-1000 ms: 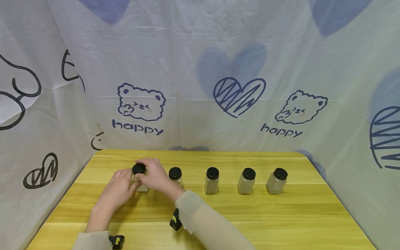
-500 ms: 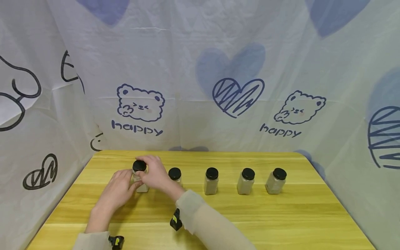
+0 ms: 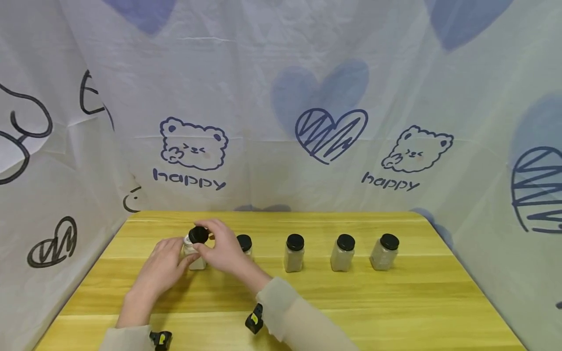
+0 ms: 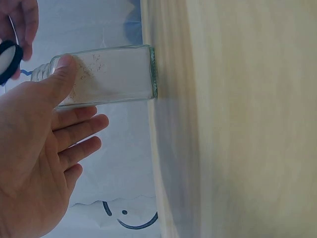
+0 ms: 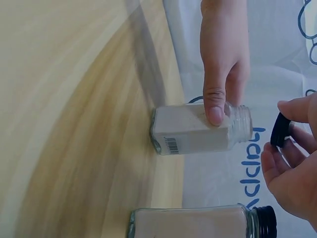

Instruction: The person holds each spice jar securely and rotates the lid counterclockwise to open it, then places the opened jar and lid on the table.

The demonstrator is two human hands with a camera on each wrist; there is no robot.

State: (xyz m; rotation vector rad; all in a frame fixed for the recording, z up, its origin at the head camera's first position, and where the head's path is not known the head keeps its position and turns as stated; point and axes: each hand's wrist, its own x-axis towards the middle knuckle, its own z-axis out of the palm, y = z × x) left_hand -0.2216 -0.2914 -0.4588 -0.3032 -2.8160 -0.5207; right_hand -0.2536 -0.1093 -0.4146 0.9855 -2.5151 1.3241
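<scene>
My left hand (image 3: 160, 268) grips a square glass jar (image 4: 116, 74) near its shoulder, thumb on one side. Pale powder fills much of the jar, which stands upright on the wooden table. A barcode (image 5: 171, 146) marks its lower side in the right wrist view. Its threaded neck (image 5: 242, 124) is bare. Between thumb and fingers, my right hand (image 3: 225, 252) pinches the black screw lid (image 5: 280, 130), tilted and apart from the neck. In the head view the lid overlaps the jar's top, and the left hand covers part of the jar.
Right of the held jar stands a capped jar (image 5: 193, 223) of the same kind, partly behind the right hand in the head view. Several such jars, among them one at the far right (image 3: 384, 252), form a row across the wooden table (image 3: 351, 312). Printed cloth (image 3: 263, 161) hangs behind.
The black lid has come up off the jar's neck and moved slightly right, tilting in the right hand. The left hand keeps its grip on the jar. The head view has shifted a little.
</scene>
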